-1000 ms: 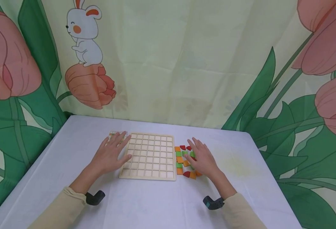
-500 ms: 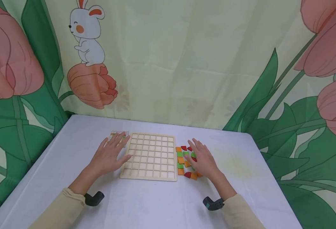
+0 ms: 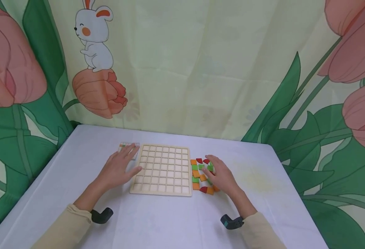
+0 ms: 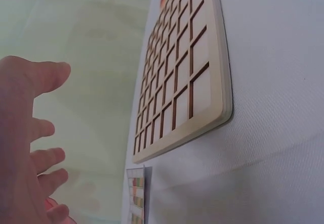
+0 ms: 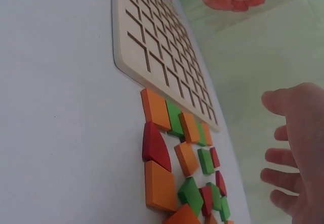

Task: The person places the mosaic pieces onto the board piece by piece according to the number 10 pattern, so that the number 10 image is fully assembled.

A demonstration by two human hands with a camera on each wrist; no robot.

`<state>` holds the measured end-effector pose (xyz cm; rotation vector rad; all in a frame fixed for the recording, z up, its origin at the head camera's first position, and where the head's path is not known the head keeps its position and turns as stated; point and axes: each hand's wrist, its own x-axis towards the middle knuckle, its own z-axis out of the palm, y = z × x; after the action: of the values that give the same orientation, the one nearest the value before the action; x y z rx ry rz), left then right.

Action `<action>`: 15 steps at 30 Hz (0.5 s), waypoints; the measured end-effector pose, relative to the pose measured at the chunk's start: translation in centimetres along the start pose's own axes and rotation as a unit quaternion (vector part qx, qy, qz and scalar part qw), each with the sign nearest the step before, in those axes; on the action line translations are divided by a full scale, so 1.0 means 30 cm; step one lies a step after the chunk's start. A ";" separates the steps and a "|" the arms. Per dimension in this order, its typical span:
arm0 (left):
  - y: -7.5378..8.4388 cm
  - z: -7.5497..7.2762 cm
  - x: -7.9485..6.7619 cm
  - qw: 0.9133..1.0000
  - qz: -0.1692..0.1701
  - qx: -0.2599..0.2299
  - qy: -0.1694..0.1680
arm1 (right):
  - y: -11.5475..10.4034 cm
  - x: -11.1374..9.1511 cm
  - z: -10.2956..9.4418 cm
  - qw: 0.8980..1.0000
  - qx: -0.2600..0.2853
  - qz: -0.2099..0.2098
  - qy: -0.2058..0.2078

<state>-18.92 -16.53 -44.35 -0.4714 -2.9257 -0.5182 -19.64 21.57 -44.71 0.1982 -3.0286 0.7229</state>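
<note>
A square wooden grid board [image 3: 165, 194] lies in the middle of the table, its cells bare. My left hand [image 3: 115, 171] hovers by the board's left edge, fingers spread and holding nothing. Partly behind its fingertips lies a small printed card [image 3: 124, 144] with coloured squares. My right hand [image 3: 222, 176] is held over the right part of a group of loose blocks [image 5: 161, 186], its fingers relaxed and nothing in them. The blocks are orange and green squares and red rounded pieces, set close to the board's right edge. Some are hidden under the right hand in the head view.
A white cloth covers the table [image 3: 157, 224]. Behind it hangs a pale curtain [image 3: 182, 69] printed with tulips and a rabbit. Each wrist wears a black camera mount, the left one [image 3: 102, 215] and the right one [image 3: 231, 221] both jutting inward over the cloth.
The right hand's fingers have bent a little and lowered toward the blocks. The left hand's fingers have drawn slightly closer together. Board, card and blocks stay in place.
</note>
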 end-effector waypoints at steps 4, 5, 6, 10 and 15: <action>0.000 -0.001 -0.005 0.999 -0.014 -0.029 -0.010 | 0.002 -0.005 0.010 1.000 0.022 0.005 -0.005; 0.000 -0.002 -0.007 0.999 -0.017 -0.035 -0.010 | 0.002 -0.006 0.014 1.000 0.024 0.004 -0.004; 0.000 -0.004 -0.008 0.999 -0.021 -0.041 -0.011 | 0.002 -0.006 0.018 1.000 0.027 0.004 -0.003; 0.001 -0.008 -0.015 0.998 -0.037 -0.053 -0.017 | 0.001 -0.006 0.033 0.999 0.035 0.007 0.000; 0.002 -0.010 -0.021 0.995 -0.054 -0.078 -0.025 | -0.001 -0.003 0.051 0.999 0.039 0.012 0.005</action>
<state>-18.29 -16.77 -44.16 -0.3484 -2.9851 -0.7652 -19.52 20.86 -46.05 0.1589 -3.0006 0.8417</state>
